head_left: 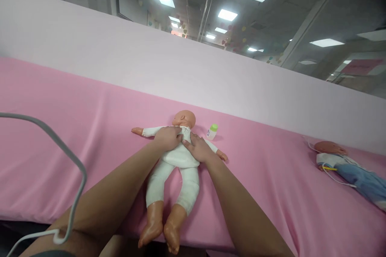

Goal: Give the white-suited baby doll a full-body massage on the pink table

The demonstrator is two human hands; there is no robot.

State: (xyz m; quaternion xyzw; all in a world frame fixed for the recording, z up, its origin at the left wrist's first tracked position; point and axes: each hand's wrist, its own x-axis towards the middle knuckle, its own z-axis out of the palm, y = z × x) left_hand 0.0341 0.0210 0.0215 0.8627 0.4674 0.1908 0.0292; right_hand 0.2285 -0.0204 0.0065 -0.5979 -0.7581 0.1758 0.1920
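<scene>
Doll (177, 156): lying on its back in the middle of the frame, on the pink bed (90, 128), arms spreading to both sides, bare feet pointing to the lower edge.
Left hand (168, 137): resting flat on the chest of the doll, fingers loosely bent, pressing the white clothing, not closing around anything.
Right hand (199, 148): lying open on the chest just beside the left hand, fingertips nearly touching it.
Small bottle (212, 131): standing near the doll's head, right of centre.
Second doll (346, 164): lying at the right edge, well apart.
Grey cable (70, 160): hanging at lower left.
</scene>
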